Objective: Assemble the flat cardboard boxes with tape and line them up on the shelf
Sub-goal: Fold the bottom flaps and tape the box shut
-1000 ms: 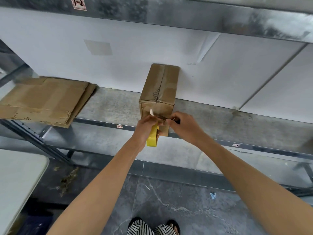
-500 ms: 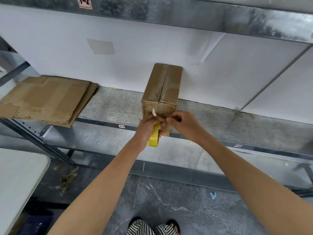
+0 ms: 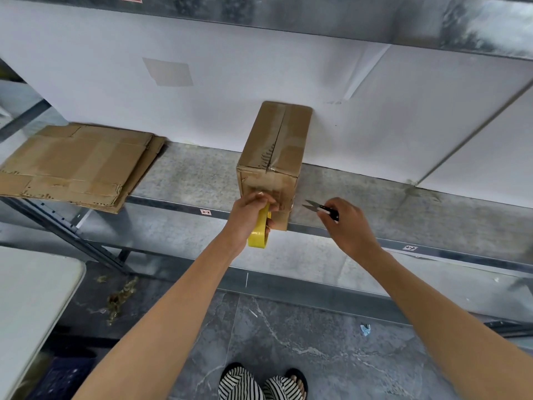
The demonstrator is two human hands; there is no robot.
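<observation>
An assembled cardboard box [image 3: 277,142] stands on the metal shelf [image 3: 190,180], its far end against the white back wall, tape running along its top seam. My left hand [image 3: 249,210] grips a yellow tape roll [image 3: 259,229] and presses against the box's near face. My right hand [image 3: 344,223] holds small black snips [image 3: 321,208] just right of the box, blades open and pointing left, clear of the cardboard. A stack of flat cardboard boxes [image 3: 78,166] lies on the shelf at the left.
A white table corner [image 3: 31,298] sits at the lower left. The shelf's front rail [image 3: 432,252] runs across. An upper shelf [image 3: 317,18] hangs overhead. Debris lies on the grey floor [image 3: 288,342], and my striped slippers show at the bottom.
My right hand has pulled away from the box's near face to the right, and the snips now show in it. My left hand stays on the box with the tape roll.
</observation>
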